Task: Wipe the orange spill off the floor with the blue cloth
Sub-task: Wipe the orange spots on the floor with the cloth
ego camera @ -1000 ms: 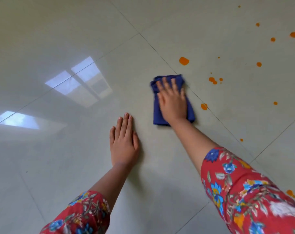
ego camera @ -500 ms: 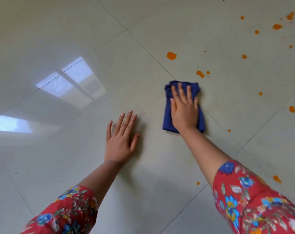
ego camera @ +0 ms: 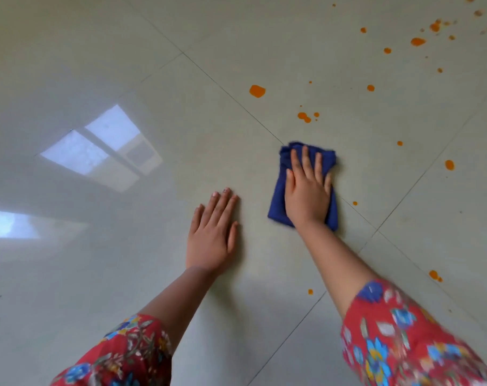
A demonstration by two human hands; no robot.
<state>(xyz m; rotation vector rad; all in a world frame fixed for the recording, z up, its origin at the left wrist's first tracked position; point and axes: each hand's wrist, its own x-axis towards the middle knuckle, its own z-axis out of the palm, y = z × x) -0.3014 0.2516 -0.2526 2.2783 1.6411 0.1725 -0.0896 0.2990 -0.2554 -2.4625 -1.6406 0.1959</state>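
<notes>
A folded blue cloth (ego camera: 277,201) lies on the pale glossy floor tiles (ego camera: 125,260). My right hand (ego camera: 307,190) presses flat on top of it with straight fingers spread toward its far edge. My left hand (ego camera: 213,232) rests palm down on the bare floor, a hand's width left of the cloth. Orange spill drops (ego camera: 257,91) are scattered beyond and to the right of the cloth: a pair of blots (ego camera: 304,117) just ahead of it, a dense cluster (ego camera: 417,41) at the far right, and single drops (ego camera: 449,164) to the right.
More orange drops lie close to me, one (ego camera: 310,291) by my right forearm and one (ego camera: 434,274) further right. Dark grout lines (ego camera: 225,87) cross the floor diagonally. A bright window reflection (ego camera: 97,151) shows on the tiles at left.
My right hand has slid the cloth to the right and toward me, over the spot where an orange drop lay beside it. My left hand stayed planted on the floor.
</notes>
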